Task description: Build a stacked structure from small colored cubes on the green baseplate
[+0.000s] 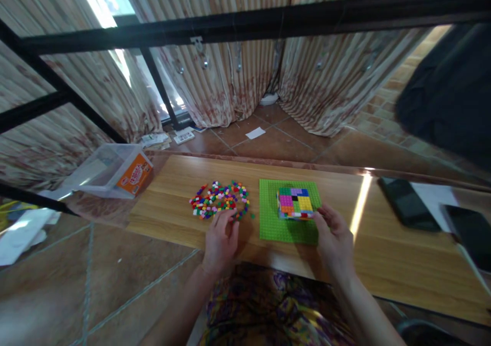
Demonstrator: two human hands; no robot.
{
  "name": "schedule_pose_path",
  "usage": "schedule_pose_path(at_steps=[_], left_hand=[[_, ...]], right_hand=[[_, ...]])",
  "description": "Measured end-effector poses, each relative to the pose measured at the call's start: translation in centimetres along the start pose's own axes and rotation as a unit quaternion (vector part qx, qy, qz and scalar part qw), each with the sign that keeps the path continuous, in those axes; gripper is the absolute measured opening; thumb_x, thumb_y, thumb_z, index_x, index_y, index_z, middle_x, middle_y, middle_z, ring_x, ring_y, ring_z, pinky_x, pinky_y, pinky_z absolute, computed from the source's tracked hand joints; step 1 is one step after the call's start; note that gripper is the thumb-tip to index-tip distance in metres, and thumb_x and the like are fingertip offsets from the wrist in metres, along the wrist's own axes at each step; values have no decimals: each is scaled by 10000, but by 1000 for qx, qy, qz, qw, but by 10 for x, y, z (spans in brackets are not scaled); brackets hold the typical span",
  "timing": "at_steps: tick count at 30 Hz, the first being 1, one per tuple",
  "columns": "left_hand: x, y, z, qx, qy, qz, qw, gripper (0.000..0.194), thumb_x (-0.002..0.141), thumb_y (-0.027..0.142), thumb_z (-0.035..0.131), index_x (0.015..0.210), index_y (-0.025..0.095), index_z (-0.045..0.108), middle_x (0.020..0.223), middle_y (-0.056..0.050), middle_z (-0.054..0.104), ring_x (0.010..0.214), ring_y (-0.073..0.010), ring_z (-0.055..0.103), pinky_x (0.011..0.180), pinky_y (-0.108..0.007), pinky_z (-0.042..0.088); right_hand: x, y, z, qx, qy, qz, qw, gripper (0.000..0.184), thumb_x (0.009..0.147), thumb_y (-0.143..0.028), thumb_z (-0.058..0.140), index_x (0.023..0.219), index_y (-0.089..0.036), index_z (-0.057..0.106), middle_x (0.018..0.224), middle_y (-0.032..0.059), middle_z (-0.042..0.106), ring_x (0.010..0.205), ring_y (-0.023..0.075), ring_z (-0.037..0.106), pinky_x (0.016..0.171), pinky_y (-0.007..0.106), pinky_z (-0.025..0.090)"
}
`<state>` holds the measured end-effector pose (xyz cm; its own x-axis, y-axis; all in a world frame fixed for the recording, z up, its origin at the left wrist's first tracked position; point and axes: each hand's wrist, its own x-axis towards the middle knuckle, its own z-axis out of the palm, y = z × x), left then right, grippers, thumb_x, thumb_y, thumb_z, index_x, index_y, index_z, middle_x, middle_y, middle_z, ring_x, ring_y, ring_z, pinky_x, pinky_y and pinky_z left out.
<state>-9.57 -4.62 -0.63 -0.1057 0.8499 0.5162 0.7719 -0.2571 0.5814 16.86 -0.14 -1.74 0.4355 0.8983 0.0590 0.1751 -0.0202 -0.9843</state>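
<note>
A green baseplate lies on the wooden table, and on it stands a square block of coloured bricks. My right hand rests on the plate's near right corner, its fingertips touching the block's right side. A heap of small loose bricks in several colours lies left of the plate. My left hand sits at the heap's near edge, fingers curled down onto the bricks; what they pinch, if anything, is hidden.
A clear plastic tub with an orange label stands at the table's far left corner. Two dark phones and white paper lie at the right. A black frame bar crosses overhead. Curtains hang behind; papers lie on the tiled floor.
</note>
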Motion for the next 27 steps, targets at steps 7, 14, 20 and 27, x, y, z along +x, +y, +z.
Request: schedule_pose_path(at_steps=[7,14,20,27], left_hand=[[-13,-32,-32,59,14,-85,994,149,882,159,558,995,200,646,926,-44,674,845,-158,674,747,-282,583],[-2,-26,-13,86,-5,-73,994,116,880,190,614,983,207,665,975,-52,677,915,-171,658,806,-298,563],[9,-30,-2,126,-13,-47,991,131,894,200,598,987,208,690,962,-61,670,940,-192,641,822,-317,546],[9,-34,-2,133,-40,-57,989,136,936,262,569,950,203,691,953,-56,682,968,-198,644,855,-325,532]], right_hand=[[-9,-11,-2,-33,4,36,999,482,761,-530,721,1092,-180,721,999,117,757,873,255,705,802,434,563],[-10,-17,-1,-46,0,49,998,443,737,-504,741,1044,-186,745,968,103,776,882,270,723,826,450,574],[-10,-13,-3,-51,3,48,998,405,727,-474,740,1013,-188,756,946,96,782,873,269,725,823,443,577],[-10,-11,-3,-49,-6,34,998,397,756,-465,720,1027,-176,751,966,101,785,883,258,728,829,428,579]])
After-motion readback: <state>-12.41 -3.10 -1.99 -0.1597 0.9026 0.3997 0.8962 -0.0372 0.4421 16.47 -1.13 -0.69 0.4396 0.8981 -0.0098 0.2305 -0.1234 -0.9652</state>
